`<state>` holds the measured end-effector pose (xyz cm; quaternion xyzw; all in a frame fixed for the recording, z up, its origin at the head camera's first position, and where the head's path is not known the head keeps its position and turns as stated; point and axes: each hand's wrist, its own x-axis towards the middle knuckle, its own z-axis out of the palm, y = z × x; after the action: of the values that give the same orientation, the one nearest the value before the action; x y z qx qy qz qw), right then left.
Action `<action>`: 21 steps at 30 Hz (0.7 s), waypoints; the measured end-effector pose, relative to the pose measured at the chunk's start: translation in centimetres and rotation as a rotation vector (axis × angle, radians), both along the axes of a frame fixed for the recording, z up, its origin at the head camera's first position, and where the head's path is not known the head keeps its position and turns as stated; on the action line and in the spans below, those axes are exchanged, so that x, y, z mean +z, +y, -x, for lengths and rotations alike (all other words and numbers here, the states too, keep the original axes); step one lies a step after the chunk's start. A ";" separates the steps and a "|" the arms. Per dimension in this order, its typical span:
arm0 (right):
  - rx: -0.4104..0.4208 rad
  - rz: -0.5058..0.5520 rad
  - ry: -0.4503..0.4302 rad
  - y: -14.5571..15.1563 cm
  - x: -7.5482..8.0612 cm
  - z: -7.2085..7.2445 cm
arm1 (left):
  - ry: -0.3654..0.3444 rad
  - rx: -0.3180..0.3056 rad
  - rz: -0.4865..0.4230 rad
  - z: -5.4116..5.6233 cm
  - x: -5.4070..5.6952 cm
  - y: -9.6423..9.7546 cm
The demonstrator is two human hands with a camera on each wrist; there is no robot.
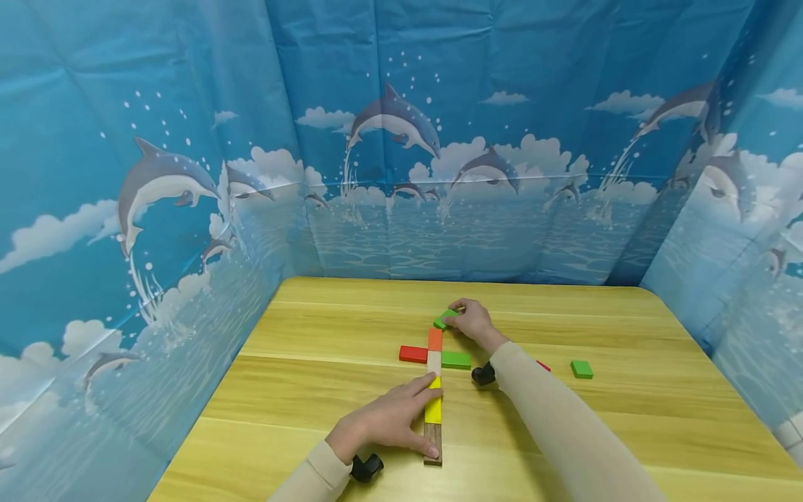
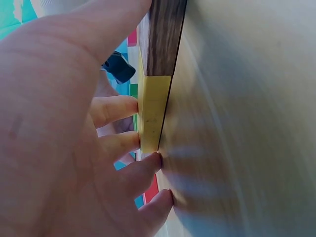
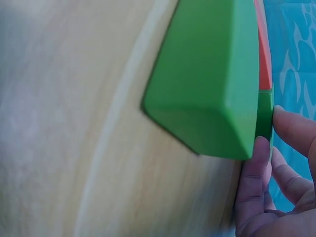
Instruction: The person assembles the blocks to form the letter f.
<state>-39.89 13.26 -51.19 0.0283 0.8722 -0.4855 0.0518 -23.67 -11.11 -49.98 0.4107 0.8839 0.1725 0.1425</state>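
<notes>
Flat wooden blocks form a cross on the table: an orange block, a whitish block, yellow and a dark brown block in a column, with a red block on the left and a green block on the right. My left hand lies over the lower column, thumb on the brown block and fingers spread at the yellow part. Just beyond the orange end, my right hand pinches another green block, set at a slant, between thumb and fingers.
Out to the right lies a loose green block. A red piece peeks from behind my right sleeve. Black wrist cameras sit close above the wooden table. A dolphin-print curtain borders its back and sides.
</notes>
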 end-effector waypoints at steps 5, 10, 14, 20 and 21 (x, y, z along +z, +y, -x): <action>-0.010 -0.006 0.004 -0.1 0.0 -0.1 | -0.016 0.005 -0.006 -0.1 0.2 0.0; -0.011 0.000 0.003 -0.1 0.0 -0.1 | -0.025 0.007 -0.012 -0.2 0.4 0.0; -0.010 0.004 0.004 0.0 -0.1 0.0 | -0.033 0.008 -0.013 -0.2 0.4 0.0; -0.013 0.014 -0.001 -0.1 0.0 -0.3 | -0.036 0.003 -0.033 -0.2 0.3 0.0; -0.012 0.019 -0.003 0.0 0.1 -0.3 | -0.038 0.001 -0.040 -0.1 0.3 0.1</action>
<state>-39.55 13.23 -51.11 0.0338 0.8674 -0.4938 0.0504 -23.53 -11.04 -49.70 0.4097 0.8777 0.1978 0.1508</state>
